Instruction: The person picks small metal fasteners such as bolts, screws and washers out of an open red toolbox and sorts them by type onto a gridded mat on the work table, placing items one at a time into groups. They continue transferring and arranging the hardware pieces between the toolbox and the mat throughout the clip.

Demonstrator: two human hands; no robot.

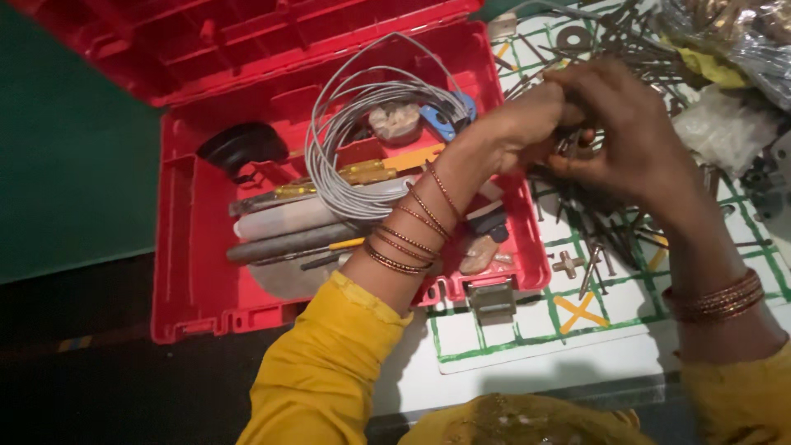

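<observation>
My left hand (527, 124) and my right hand (630, 136) meet above a pile of long metal nails (601, 214) on a white mat with green lines (527, 330). Both hands pinch a small bunch of nails between the fingertips. My left forearm, with several bangles, crosses over the open red toolbox (194, 272). Inside the box lie a coil of grey wire (371, 132), yellow-handled screwdrivers (354, 175), a file and a black round part (241, 147).
The toolbox lid (247, 41) stands open at the back. Clear plastic bags (725, 124) of small hardware lie at the right. A metal latch (492, 295) hangs at the box's front edge. Dark floor lies to the left.
</observation>
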